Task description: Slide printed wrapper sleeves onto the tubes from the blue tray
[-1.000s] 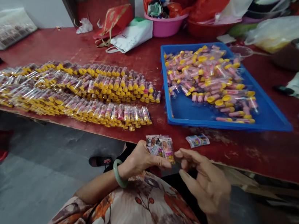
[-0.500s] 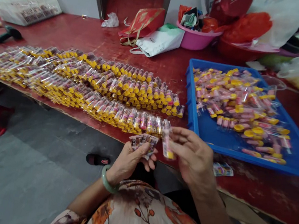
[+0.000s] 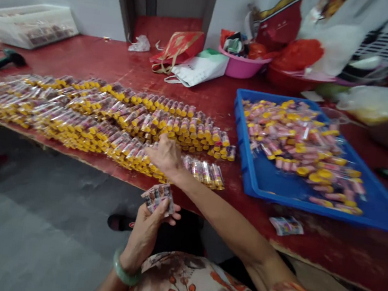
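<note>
Right hand (image 3: 167,155) has swung left, fingers (image 3: 152,154) over stacked tubes (image 3: 101,131).

Dim, cool indoor light on my feed, its source outside my view, small white glints along the tubes (image 3: 75,125), deep shadow under the table (image 3: 118,66), right hand (image 3: 166,154) softly blurred, tray (image 3: 279,200) stretched toward my right edge.

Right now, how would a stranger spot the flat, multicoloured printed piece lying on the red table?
Find the shallow blue plastic tray on the red table. Just in front of its near rim lies the flat, multicoloured printed piece. Unlike the fanned printed pieces in the left hand, it lies alone.
</note>
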